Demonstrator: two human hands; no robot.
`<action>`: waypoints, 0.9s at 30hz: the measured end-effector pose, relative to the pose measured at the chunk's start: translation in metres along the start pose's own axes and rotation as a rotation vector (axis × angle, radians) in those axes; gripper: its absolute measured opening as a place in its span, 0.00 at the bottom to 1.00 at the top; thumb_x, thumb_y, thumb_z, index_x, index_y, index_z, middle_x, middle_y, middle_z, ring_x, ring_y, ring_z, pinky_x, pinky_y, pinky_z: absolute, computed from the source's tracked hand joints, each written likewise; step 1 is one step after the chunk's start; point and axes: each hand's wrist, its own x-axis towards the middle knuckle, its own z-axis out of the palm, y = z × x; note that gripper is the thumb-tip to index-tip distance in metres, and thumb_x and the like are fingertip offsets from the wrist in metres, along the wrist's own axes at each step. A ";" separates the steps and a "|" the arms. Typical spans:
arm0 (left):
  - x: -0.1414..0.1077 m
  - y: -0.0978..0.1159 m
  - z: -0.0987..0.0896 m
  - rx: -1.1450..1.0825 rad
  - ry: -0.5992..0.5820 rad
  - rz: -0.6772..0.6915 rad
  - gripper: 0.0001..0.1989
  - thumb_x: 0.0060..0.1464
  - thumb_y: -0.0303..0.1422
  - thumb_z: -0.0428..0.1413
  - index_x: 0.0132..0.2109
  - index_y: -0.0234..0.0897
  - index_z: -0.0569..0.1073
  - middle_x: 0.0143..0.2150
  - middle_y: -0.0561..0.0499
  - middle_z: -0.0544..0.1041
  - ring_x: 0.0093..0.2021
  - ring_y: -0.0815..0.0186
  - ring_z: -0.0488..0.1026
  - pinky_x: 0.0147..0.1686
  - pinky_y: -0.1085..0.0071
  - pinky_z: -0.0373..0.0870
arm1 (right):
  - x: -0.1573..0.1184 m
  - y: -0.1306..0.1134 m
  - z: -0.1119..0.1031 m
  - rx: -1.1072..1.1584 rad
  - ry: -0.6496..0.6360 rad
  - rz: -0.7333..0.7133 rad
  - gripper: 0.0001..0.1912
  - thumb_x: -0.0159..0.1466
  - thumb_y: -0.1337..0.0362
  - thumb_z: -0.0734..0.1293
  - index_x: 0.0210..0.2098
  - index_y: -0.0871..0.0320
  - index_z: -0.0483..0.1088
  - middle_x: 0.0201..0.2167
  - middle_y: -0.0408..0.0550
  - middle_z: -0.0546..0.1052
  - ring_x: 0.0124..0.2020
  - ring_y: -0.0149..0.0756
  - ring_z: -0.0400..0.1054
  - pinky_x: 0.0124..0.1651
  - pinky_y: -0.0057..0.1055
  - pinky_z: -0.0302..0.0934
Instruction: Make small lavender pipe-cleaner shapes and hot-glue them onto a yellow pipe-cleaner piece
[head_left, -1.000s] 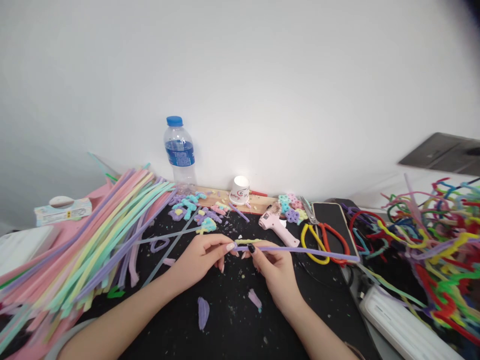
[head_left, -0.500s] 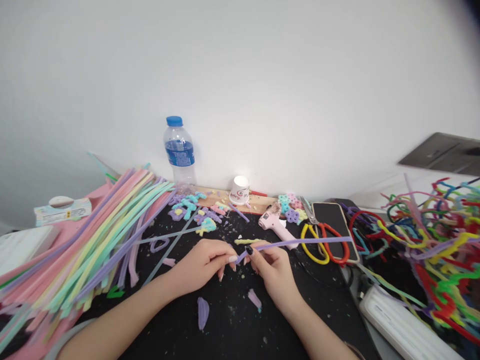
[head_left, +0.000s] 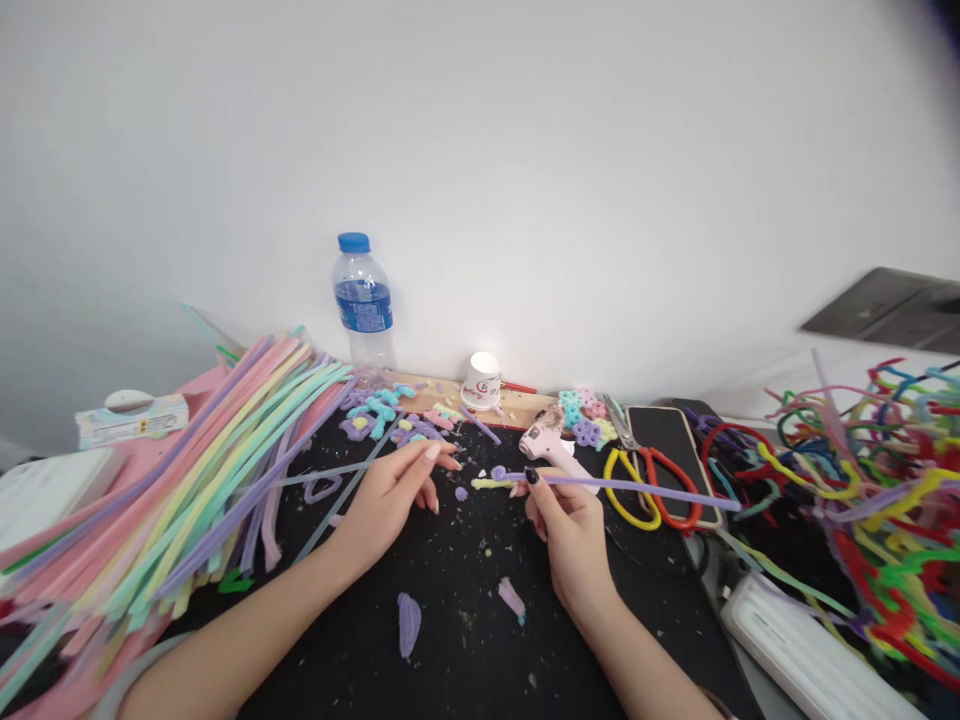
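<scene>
A long purple pipe cleaner is pinched in my right hand; its left end has a small curled tip, and the rest stretches right across the scissors' handles. My left hand is held apart from it, over the black mat, fingers loosely bent with nothing between them. A small purple bit lies on the mat between the hands. Behind my right hand are a yellow-green piece and a pink glue gun.
Pastel pipe cleaners are heaped at left, bright ones at right. A bottle and paper cup stand by the wall. Scissors, a phone and a white power strip lie at right.
My left hand has let go of the purple pipe cleaner's end and moved left and up. My right hand has shifted right with it, and the tip now shows a small curl.
</scene>
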 end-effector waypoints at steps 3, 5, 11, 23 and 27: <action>0.003 -0.002 -0.002 -0.005 0.117 0.019 0.16 0.58 0.41 0.46 0.46 0.35 0.69 0.41 0.47 0.74 0.22 0.72 0.67 0.25 0.73 0.64 | 0.000 0.000 0.000 0.008 -0.017 0.004 0.11 0.60 0.60 0.64 0.27 0.61 0.72 0.14 0.38 0.62 0.17 0.24 0.50 0.19 0.24 0.44; 0.005 -0.002 -0.002 0.018 0.116 0.008 0.16 0.57 0.40 0.47 0.46 0.35 0.69 0.38 0.48 0.75 0.22 0.72 0.66 0.24 0.74 0.63 | 0.000 0.001 0.001 0.002 -0.049 0.009 0.12 0.61 0.60 0.64 0.28 0.61 0.72 0.15 0.38 0.62 0.17 0.24 0.50 0.19 0.24 0.43; -0.001 0.000 0.004 0.089 -0.111 -0.006 0.17 0.50 0.37 0.56 0.47 0.38 0.70 0.40 0.50 0.76 0.24 0.71 0.69 0.25 0.74 0.66 | -0.002 -0.002 0.003 0.000 -0.152 0.045 0.13 0.61 0.58 0.63 0.29 0.61 0.73 0.15 0.38 0.60 0.17 0.24 0.50 0.19 0.24 0.42; -0.002 0.001 0.003 0.098 -0.283 0.048 0.11 0.56 0.37 0.51 0.36 0.34 0.73 0.26 0.54 0.72 0.22 0.72 0.68 0.25 0.76 0.66 | -0.005 -0.008 0.006 -0.014 -0.271 0.063 0.13 0.61 0.58 0.63 0.27 0.61 0.71 0.16 0.38 0.61 0.18 0.25 0.50 0.19 0.24 0.43; -0.003 0.001 0.003 0.127 -0.325 0.007 0.11 0.54 0.39 0.52 0.35 0.34 0.73 0.29 0.53 0.73 0.20 0.73 0.66 0.22 0.77 0.64 | -0.005 -0.007 0.004 -0.072 -0.241 -0.015 0.12 0.62 0.60 0.62 0.27 0.60 0.68 0.20 0.40 0.64 0.20 0.26 0.53 0.22 0.25 0.47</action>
